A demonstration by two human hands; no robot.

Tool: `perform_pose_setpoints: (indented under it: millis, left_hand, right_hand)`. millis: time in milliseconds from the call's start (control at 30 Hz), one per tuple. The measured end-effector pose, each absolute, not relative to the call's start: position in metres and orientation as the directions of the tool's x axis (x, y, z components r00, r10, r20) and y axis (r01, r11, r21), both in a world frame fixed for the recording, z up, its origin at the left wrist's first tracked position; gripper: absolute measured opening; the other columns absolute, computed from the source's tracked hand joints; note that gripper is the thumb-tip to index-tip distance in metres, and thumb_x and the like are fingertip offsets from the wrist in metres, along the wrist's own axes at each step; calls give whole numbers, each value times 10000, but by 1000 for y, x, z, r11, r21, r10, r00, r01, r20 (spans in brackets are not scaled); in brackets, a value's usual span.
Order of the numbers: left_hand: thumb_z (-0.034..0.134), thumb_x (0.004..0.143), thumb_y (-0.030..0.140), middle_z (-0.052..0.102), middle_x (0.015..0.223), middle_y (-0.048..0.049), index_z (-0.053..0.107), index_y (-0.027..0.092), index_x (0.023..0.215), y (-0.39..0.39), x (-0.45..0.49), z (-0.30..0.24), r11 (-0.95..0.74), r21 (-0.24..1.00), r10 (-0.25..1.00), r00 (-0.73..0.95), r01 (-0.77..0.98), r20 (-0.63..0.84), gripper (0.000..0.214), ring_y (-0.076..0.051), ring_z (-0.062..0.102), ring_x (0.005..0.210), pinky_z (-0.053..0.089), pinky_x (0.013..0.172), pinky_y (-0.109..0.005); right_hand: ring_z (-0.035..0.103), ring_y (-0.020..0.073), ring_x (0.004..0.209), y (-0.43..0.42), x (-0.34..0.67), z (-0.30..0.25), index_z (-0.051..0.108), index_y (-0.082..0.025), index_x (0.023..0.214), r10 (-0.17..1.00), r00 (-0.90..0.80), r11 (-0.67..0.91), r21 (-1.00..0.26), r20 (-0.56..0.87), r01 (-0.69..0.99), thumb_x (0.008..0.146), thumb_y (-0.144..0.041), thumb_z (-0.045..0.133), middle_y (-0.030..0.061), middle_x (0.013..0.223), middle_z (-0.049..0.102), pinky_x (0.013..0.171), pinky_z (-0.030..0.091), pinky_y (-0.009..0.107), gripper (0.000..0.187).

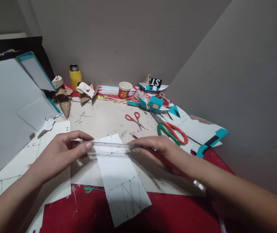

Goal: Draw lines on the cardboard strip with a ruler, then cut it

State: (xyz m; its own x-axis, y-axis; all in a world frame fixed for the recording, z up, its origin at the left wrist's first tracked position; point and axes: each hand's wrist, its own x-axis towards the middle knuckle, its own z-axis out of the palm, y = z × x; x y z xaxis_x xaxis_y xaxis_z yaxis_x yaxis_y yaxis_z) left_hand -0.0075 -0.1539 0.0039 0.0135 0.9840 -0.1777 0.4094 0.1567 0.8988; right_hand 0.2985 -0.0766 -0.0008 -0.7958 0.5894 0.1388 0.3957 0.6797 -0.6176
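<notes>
A clear plastic ruler (111, 144) lies across the upper part of a white paper strip (119, 174) marked with pencil lines. My left hand (64, 152) pinches the ruler's left end between thumb and fingers. My right hand (155, 149) holds the ruler's right end with its fingers pressed on it, and a red pencil (164, 161) seems to run under that hand. The strip rests on a pale sheet over a red table surface (177, 213).
Small red scissors (134, 119) and larger green-and-orange scissors (171, 131) lie beyond the ruler. A yellow bottle (75, 77), a red paper cup (124, 89), cardboard and teal paper boat models and sticks line the back wall. White sheets (9, 106) stack at the left.
</notes>
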Motion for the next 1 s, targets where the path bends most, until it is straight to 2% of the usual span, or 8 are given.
perform_pose_setpoints:
  millis: [100,233,367,600,667,767,867,1000]
  left_hand:
    - [666,860,481,762,799,-15,769,257,939,-163,-6,8,76,834,991,50,546,-123,259,-187,660,708,510,656,-288]
    - [579,900,462,787,894,-21,785,278,948,-168,-4,4,39,740,987,92,672,-135,281,-218,688,787,512,685,-304]
    - [519,910,453,763,824,-31,760,261,912,-165,1,-1,59,680,960,145,731,-238,309,-221,662,729,467,617,-304]
    - [510,933,433,647,672,1,695,237,798,-161,12,-5,69,702,932,206,709,-299,301,-164,536,608,397,555,-274]
    - [534,932,447,659,696,-4,701,232,781,-160,10,-7,102,762,944,180,639,-276,311,-165,552,642,426,585,-270]
    - [639,879,481,701,745,-4,739,241,853,-158,5,-10,205,853,964,51,480,-260,261,-162,584,663,459,598,-256]
    - [759,773,489,727,767,-11,741,238,877,-154,3,-13,294,897,956,-88,330,-280,272,-162,612,654,477,593,-254]
    - [807,688,506,757,787,-37,738,227,896,-149,9,-14,400,896,916,-103,192,-387,355,-179,637,668,478,590,-265]
  right_hand:
    - [725,184,776,-58,298,8,765,-190,970,644,-763,541,-736,52,406,941,-276,595,45,864,782,703,563,271,192]
    - [648,145,641,-42,294,8,756,-171,873,597,-800,446,-803,-62,394,932,-330,622,10,683,703,595,496,230,216]
    - [666,159,763,-27,289,-1,750,-165,934,562,-827,536,-763,3,361,915,-342,639,30,828,741,690,505,252,210]
    - [659,145,726,-9,263,-6,738,-172,1023,493,-856,652,-717,155,246,889,-381,711,10,807,731,674,519,252,250]
    - [697,174,850,-9,252,-6,714,-178,1086,557,-757,692,-695,341,195,894,-377,722,42,934,755,787,549,299,276]
    - [700,207,1033,-8,240,-8,654,-222,1184,715,-394,680,-706,578,198,997,-374,590,78,1119,740,912,551,375,249]
    - [712,194,953,-2,234,-13,616,-256,1201,810,-149,586,-792,568,168,1062,-391,447,72,1050,754,828,581,356,257]
    - [709,163,793,7,222,-28,591,-233,1212,911,-127,399,-916,391,36,1070,-482,371,62,983,766,616,561,274,361]
